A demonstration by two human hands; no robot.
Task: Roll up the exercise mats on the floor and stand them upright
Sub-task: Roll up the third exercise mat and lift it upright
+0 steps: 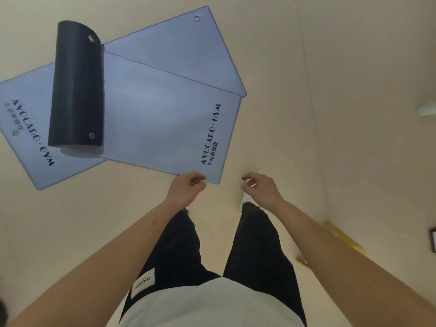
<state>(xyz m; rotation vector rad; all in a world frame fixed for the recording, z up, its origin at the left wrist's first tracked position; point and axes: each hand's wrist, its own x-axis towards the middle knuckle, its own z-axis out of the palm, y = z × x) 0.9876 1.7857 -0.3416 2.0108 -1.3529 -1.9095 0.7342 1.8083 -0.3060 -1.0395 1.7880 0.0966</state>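
Note:
Three lavender exercise mats lie overlapping on the beige floor. The top mat [160, 119], printed "AVOCADO GYM", is partly rolled; its dark roll [76, 86] lies across its far end. A second flat mat [23, 128] sticks out at the left and a third [179, 50] at the back right. My left hand [186, 188] hangs with loosely curled fingers just above the top mat's near corner, holding nothing. Over bare floor to the right of that corner, my right hand [262, 188] is also loosely curled and holds nothing.
I stand in black trousers [181, 244] and a white shoe [246, 199] right at the mats' near edge. A yellow strip [342, 237] runs along the floor at the right, next to a dark object [433, 239] at the frame's edge.

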